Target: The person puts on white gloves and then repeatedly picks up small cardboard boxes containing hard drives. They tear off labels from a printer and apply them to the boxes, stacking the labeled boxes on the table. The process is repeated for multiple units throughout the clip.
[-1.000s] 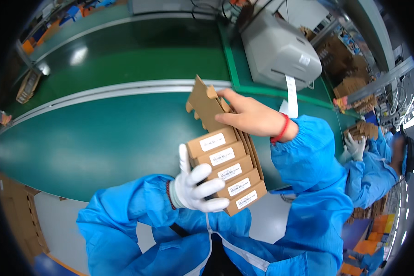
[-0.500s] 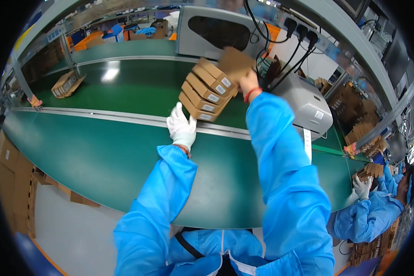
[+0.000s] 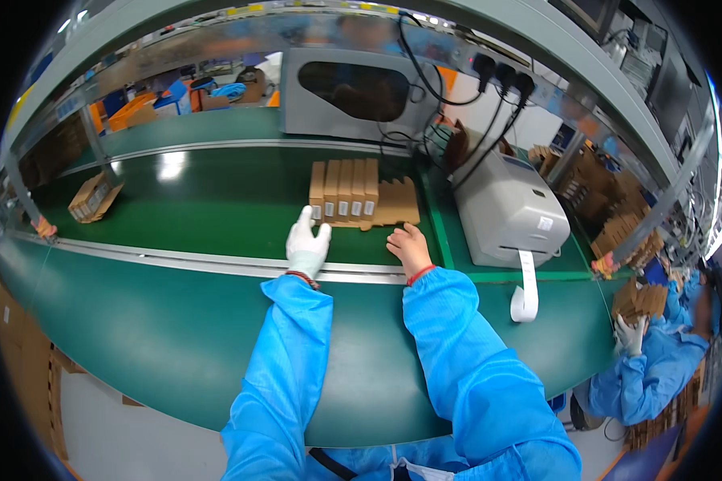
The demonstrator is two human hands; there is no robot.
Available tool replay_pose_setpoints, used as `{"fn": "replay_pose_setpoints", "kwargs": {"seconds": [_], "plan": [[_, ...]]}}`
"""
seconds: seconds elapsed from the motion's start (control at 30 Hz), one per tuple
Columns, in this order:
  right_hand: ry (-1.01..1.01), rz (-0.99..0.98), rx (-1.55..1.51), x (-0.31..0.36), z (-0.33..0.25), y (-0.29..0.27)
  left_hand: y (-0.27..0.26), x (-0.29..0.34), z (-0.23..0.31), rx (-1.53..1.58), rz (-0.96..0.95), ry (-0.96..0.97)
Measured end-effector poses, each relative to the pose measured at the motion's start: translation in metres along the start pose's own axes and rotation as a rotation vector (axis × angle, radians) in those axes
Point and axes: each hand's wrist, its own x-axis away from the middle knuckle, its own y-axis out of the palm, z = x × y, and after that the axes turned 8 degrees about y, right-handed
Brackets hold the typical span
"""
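Several narrow brown cardboard boxes (image 3: 344,186) stand upright side by side on the dark green belt, each with a white label near its lower end. An unfolded cardboard sheet (image 3: 395,203) lies flat against their right side. My left hand (image 3: 307,242), in a white glove, is at the row's left front corner with thumb and fingers apart; whether it touches the leftmost box I cannot tell. Just in front of the sheet is my bare right hand (image 3: 410,248), its fingers loosely curled and apart, with nothing in it.
A grey label printer (image 3: 509,210) stands at right, a white label strip (image 3: 525,290) hanging from it. Behind the belt is a grey machine (image 3: 353,94) with a dark window. Another cardboard bundle (image 3: 94,198) lies far left. A co-worker (image 3: 646,361) handles cardboard at right.
The tilted stack of boxes now stands upright in a row on the belt. My right hand has let go of the cardboard sheet and drawn back toward me. The printer's strip has curled.
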Motion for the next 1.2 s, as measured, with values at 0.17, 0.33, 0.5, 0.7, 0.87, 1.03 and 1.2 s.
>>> {"fn": "replay_pose_setpoints", "kwargs": {"seconds": [0.17, 0.33, 0.5, 0.7, 0.87, 1.03, 1.2], "plan": [[-0.721, 0.041, 0.695, 0.109, -0.033, -0.062, 0.005, 0.003, -0.005, -0.201, 0.154, 0.166], [-1.167, 0.746, 1.124, 0.126, -0.068, -0.185, -0.006, 0.015, 0.013, -0.437, -0.011, 0.241], [-0.347, 0.344, 0.350, 0.116, -0.068, -0.301, 0.004, 0.039, 0.041, -0.317, 0.045, 0.477], [-0.151, 0.339, 0.302, 0.116, -0.063, -0.300, 0.035, 0.098, 0.122, -0.011, -0.040, 0.945], [-0.069, 0.284, 0.194, 0.118, -0.059, -0.295, 0.129, 0.124, 0.206, 0.647, -0.830, 0.127], [-0.110, 0.287, 0.129, 0.104, -0.046, -0.304, 0.220, 0.116, 0.257, 1.238, -1.083, -0.519], [-0.063, 0.284, 0.105, 0.105, -0.046, -0.299, 0.263, 0.111, 0.253, 1.297, -0.944, -0.500]]}}
